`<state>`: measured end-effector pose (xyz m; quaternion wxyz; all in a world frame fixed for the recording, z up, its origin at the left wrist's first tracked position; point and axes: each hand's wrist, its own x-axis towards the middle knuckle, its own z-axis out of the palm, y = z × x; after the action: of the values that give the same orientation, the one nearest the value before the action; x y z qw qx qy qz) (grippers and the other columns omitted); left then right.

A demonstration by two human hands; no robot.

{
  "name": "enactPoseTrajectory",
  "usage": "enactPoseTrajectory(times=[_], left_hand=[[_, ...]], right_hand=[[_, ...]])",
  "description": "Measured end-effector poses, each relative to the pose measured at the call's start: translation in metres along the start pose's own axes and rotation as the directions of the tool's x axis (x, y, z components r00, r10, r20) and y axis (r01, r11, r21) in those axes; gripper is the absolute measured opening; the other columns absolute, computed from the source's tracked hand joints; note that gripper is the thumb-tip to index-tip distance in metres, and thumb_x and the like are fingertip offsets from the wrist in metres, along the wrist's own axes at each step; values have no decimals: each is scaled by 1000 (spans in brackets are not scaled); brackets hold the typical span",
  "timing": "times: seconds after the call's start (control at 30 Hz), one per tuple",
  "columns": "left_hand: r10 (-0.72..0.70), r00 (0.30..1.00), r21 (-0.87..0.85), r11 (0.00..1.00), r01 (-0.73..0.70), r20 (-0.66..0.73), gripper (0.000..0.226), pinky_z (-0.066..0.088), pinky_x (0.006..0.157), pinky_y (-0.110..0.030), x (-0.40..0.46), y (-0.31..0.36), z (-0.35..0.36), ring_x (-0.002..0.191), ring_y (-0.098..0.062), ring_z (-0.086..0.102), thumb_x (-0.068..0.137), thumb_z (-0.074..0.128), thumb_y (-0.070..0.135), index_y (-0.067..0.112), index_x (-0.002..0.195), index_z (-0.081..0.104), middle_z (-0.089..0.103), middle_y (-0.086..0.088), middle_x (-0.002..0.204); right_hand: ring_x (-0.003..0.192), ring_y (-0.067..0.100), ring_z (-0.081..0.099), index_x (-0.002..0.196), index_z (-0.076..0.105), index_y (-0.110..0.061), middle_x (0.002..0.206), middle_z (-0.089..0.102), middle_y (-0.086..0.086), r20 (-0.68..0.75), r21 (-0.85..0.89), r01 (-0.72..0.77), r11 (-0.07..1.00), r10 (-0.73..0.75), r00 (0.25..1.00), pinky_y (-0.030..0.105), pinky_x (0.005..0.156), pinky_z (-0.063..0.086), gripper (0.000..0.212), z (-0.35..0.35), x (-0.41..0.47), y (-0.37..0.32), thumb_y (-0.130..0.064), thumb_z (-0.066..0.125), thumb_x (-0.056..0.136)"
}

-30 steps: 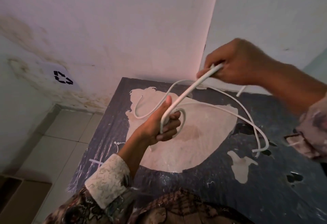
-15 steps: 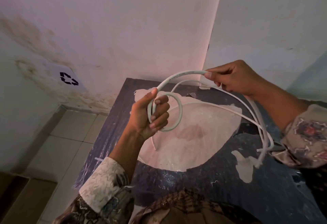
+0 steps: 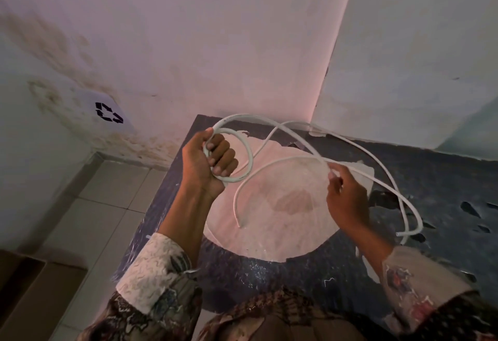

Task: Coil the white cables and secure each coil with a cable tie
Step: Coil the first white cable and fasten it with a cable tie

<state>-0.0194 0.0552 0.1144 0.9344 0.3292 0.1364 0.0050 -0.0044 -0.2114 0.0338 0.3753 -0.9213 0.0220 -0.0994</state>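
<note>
My left hand (image 3: 208, 161) grips a small coil of white cable (image 3: 249, 152) raised above the table, fingers curled round the loop. From the coil the cable arcs over to the right and down, and my right hand (image 3: 346, 200) pinches it between thumb and fingertips near the middle of the table. A second thinner white cable (image 3: 239, 200) curves across the pale patch, its free end lying there. Further cable loops trail to the table's right side (image 3: 412, 214).
The table (image 3: 444, 179) is dark blue with a large worn pale patch (image 3: 283, 219) and sits in a corner between two walls. A tiled floor (image 3: 102, 206) lies to the left. A cardboard box (image 3: 32, 286) stands at the bottom left.
My right hand has let the cable slide and dropped from up near the wall to lower down over the table. My left hand has turned, and the coil has gained another loop.
</note>
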Motion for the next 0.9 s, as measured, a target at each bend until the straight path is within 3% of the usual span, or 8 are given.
enactPoseTrajectory(times=[0.13, 0.23, 0.33, 0.4, 0.47, 0.67, 0.77, 0.9], left_hand=[[26, 989, 126, 992, -7, -147, 52, 18, 32, -21, 7, -9, 1, 31, -11, 17, 102, 46, 48, 20, 61, 31, 21, 2, 42], [53, 967, 216, 976, 2, -248, 49, 22, 34, -22, 16, -12, -3, 32, -13, 19, 105, 43, 39, 19, 61, 33, 23, 1, 43], [88, 947, 367, 930, 33, -308, 45, 45, 48, -30, 23, -14, -3, 41, -15, 37, 104, 44, 31, 15, 63, 41, 37, 0, 49], [186, 928, 584, 811, 40, -322, 39, 48, 71, -40, 23, -15, 1, 64, -16, 52, 104, 43, 27, 12, 71, 57, 54, 0, 67], [290, 906, 759, 649, 51, -309, 36, 40, 70, -37, 21, -19, 3, 73, -16, 47, 104, 41, 28, 9, 80, 62, 54, 1, 79], [220, 925, 527, 849, -24, -311, 31, 45, 85, -38, 19, -29, 1, 98, -23, 70, 104, 48, 18, 7, 85, 70, 75, -8, 94], [208, 942, 536, 844, -36, -265, 23, 50, 98, -46, 20, -29, -8, 107, -31, 68, 101, 53, 13, 3, 94, 73, 73, -20, 108], [258, 928, 635, 772, -30, -269, 19, 49, 91, -37, 16, -36, -6, 97, -27, 61, 98, 59, 8, 6, 108, 75, 70, -18, 111]], right_hand=[[98, 34, 72, 134, 61, -14, 112, 75, 11, 102, -148, 88, 985, -73, 992, 49, 88, 58, 34, 2, -16, 1, -23, 49, 104], [96, 29, 73, 140, 56, -16, 107, 75, 10, 238, -255, 148, 956, -86, 967, 44, 87, 58, 38, 0, -24, 1, -22, 50, 103], [97, 24, 71, 151, 41, -20, 110, 72, 8, 394, -350, 181, 919, -31, 919, 37, 88, 58, 49, 1, -39, 3, -20, 50, 103], [102, 22, 69, 155, 32, -21, 117, 69, 8, 461, -373, 175, 911, 18, 887, 34, 92, 56, 56, -2, -48, 3, -18, 51, 103], [105, 20, 67, 157, 26, -21, 122, 67, 7, 503, -381, 187, 905, 33, 864, 30, 91, 54, 59, -6, -58, 0, -18, 49, 104], [105, 20, 65, 160, 12, -17, 127, 60, 9, 669, -398, 326, 858, 28, 742, 27, 88, 51, 62, -17, -80, -17, -9, 41, 105], [104, 22, 63, 160, 6, -14, 130, 57, 10, 736, -348, 367, 863, 9, 677, 25, 84, 48, 64, -22, -93, -21, -10, 39, 104], [97, 27, 65, 159, 11, -11, 122, 59, 13, 825, -255, 510, 821, -90, 558, 36, 83, 55, 67, -21, -98, -26, -9, 43, 100]])
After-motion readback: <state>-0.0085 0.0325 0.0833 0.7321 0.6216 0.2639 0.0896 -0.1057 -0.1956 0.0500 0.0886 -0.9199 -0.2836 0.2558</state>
